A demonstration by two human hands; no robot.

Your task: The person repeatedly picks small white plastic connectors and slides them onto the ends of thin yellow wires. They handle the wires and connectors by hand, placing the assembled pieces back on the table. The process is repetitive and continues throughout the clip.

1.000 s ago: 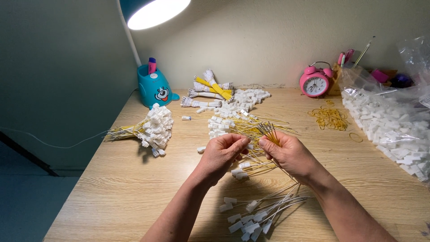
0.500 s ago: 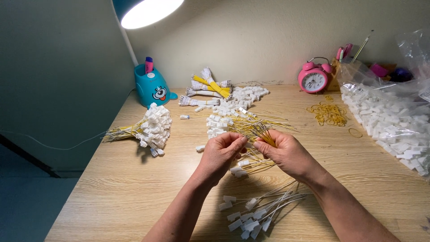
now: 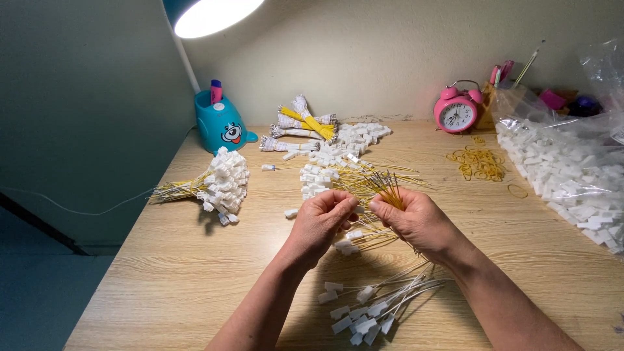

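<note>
Yellow wires (image 3: 385, 188), a thin bunch of them, pinched in the right hand (image 3: 416, 218) at centre frame, fingers curled shut around the bundle with the wire tips fanning up and to the left. Left hand (image 3: 322, 221) just beside it, fingers (image 3: 343, 207) bent in and closed toward the same wires, thumb and forefinger meeting at the bunch; whether a small white connector sits between them, cannot tell. Both hands raised a little above the light wood counter (image 3: 162, 273).

Directly beneath the hands, loose yellow wires with white connectors (image 3: 354, 242). Lower centre, a spread of white-wired connectors (image 3: 364, 312). Centre, behind the hands, a heap of loose white connectors (image 3: 325, 172). Left of centre, a finished bundle of connectors on yellow wires (image 3: 218, 185). Upper left, a teal bear-faced pen holder (image 3: 221, 127) under a lit lamp (image 3: 211, 13). Upper middle, tied white and yellow bundles (image 3: 302, 123). Upper right, a pink alarm clock (image 3: 456, 110), yellow rubber bands (image 3: 478, 162), and at the right edge a clear plastic bag of white connectors (image 3: 572, 169).
</note>
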